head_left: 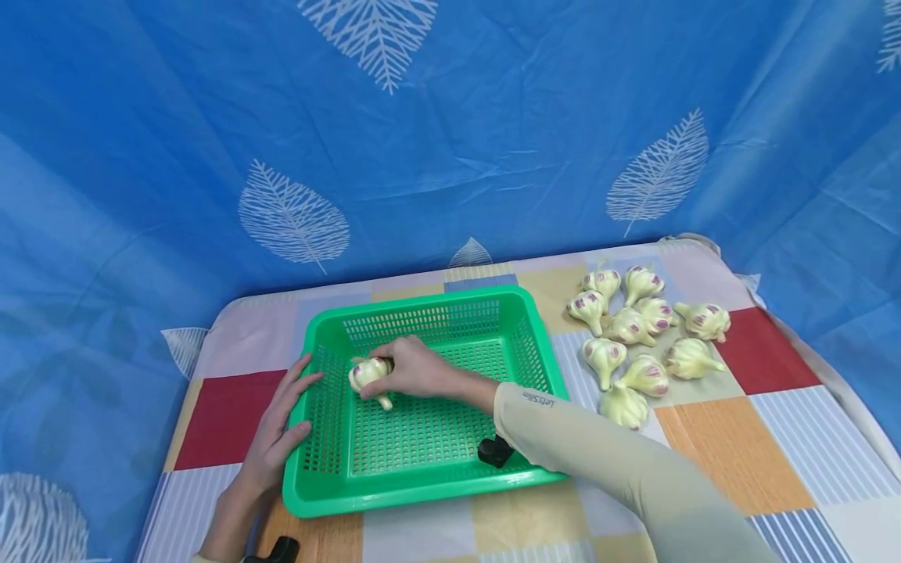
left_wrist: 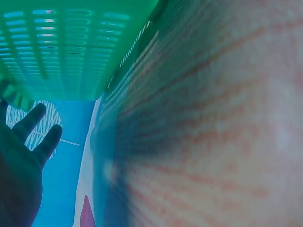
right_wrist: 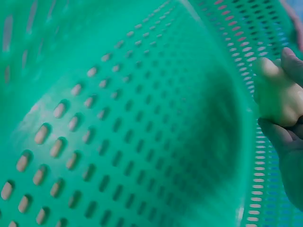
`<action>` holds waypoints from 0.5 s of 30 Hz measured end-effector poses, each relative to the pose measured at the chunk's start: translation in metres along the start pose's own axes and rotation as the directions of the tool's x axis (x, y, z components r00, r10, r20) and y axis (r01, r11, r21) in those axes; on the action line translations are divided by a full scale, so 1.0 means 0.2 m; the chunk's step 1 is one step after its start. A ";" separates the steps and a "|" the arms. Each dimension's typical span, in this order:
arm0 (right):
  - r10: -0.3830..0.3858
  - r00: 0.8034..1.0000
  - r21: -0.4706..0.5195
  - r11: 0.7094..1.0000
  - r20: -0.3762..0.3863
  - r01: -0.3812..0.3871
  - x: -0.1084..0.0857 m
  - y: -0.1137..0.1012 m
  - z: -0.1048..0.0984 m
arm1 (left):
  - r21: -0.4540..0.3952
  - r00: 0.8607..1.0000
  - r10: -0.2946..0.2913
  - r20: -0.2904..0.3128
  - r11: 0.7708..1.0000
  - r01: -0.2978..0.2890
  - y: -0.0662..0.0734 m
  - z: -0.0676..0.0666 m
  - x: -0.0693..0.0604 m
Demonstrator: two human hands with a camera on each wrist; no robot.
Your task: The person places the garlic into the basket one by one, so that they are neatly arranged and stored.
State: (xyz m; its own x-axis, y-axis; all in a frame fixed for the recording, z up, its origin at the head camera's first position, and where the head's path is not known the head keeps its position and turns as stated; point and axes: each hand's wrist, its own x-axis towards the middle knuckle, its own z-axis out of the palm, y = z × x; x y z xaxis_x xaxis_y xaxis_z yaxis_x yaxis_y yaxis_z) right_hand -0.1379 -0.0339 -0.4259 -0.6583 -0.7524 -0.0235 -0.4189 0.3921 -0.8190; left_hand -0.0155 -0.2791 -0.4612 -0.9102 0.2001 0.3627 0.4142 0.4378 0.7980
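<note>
My right hand grips a garlic bulb inside the green plastic basket, near its left side. The bulb is whitish with purple patches, its stem angled down. In the right wrist view the fingers and thumb hold the pale bulb above the slotted floor. My left hand rests against the basket's left rim, fingers fairly straight and spread. In the left wrist view, that hand appears dark beside the basket wall.
Several garlic bulbs lie grouped on the patchwork tablecloth, right of the basket. A blue curtain with white leaf prints hangs behind the table and along its sides.
</note>
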 end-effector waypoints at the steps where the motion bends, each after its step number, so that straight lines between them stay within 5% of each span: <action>1: 0.003 1.000 -0.012 1.000 0.000 -0.003 0.01 0.01 0.01 | -0.005 1.000 0.005 0.003 1.000 -0.005 0.00 0.00 0.00; 15: -0.037 0.991 -0.005 0.999 -0.125 0.037 0.11 0.10 0.13 | -0.052 1.000 0.012 0.025 0.999 -0.011 0.00 -0.01 0.00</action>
State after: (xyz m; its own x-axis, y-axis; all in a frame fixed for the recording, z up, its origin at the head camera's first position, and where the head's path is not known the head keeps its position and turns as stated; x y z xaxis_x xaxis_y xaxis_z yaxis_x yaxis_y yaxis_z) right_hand -0.1439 -0.0562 -0.4585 -0.7151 -0.6946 0.0790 -0.4461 0.3664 -0.8166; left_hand -0.0164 -0.2812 -0.4607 -0.9047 0.2271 0.3604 0.4236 0.3891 0.8181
